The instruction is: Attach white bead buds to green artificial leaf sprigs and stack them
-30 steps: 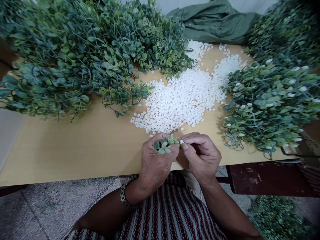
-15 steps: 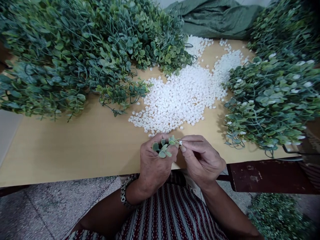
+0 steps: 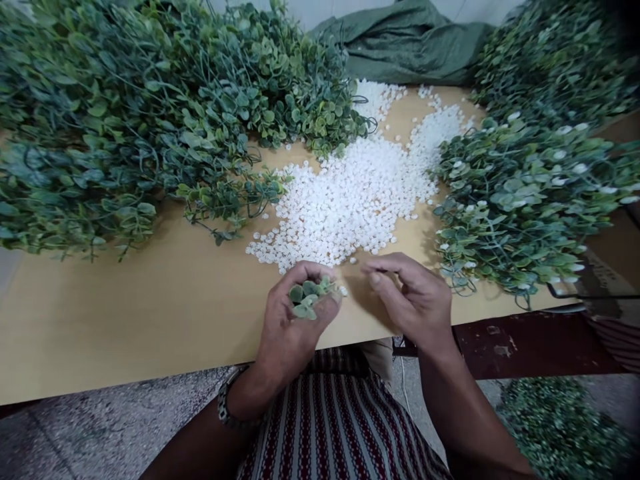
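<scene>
My left hand (image 3: 293,320) is closed round a small artificial leafy sprig (image 3: 306,298), whose rounded green leaves poke out above the fingers. At the sprig's right tip, just past my left thumb, sits a white bead (image 3: 343,291). Apart from it, to the right, is my right hand (image 3: 417,300), fingers bent and thumb close to the index fingertip with a slight gap; I see nothing between them. Just beyond both hands spreads a heap of small white beads (image 3: 345,207) on the tabletop (image 3: 190,320).
Bushy artificial greenery (image 3: 165,120) covers the table's left and back. On the right lie sprigs with white tips (image 3: 520,200), with more greenery (image 3: 545,67) behind. A dark green cloth sack (image 3: 415,47) is at the back. Below right are a dark red bench (image 3: 530,347) and greenery (image 3: 565,427).
My right hand has let go of the white bead at the sprig's tip and drawn away to the right. My left hand still holds the sprig. The whole view has shifted slightly.
</scene>
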`<state>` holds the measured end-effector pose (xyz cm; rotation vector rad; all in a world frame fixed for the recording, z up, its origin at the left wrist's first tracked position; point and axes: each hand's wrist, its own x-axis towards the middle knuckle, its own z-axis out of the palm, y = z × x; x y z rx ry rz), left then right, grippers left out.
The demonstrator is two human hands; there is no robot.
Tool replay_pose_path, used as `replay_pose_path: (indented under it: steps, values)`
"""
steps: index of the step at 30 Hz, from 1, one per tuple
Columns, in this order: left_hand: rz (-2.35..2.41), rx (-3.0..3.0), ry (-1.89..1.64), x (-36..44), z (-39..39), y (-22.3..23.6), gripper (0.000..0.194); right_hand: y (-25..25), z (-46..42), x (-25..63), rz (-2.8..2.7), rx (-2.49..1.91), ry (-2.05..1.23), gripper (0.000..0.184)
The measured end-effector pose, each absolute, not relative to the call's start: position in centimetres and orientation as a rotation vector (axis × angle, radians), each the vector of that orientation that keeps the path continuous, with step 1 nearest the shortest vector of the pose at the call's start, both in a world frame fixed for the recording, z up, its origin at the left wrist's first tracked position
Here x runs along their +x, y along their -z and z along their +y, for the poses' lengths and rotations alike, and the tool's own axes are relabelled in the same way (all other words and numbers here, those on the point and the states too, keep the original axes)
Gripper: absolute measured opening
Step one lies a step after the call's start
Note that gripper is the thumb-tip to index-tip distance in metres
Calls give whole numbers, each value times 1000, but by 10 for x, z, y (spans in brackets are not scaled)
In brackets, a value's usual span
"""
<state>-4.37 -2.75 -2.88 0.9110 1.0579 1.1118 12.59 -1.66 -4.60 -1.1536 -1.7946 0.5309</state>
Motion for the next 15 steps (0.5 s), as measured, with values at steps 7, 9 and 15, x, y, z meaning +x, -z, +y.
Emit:
replay_pose_path:
  steps: [7, 9, 15]
  values:
    - [1094, 843, -1132, -44, -23, 28, 15, 49, 6, 133, -2184, -1321, -157, 16]
    - [1100, 901, -1121, -44, -21, 31, 17, 51, 7, 129, -2247, -1327, -136, 16]
    - [1056, 1062, -1064, -47, -21, 35, 8, 47, 6, 126, -2196, -1367, -238, 16]
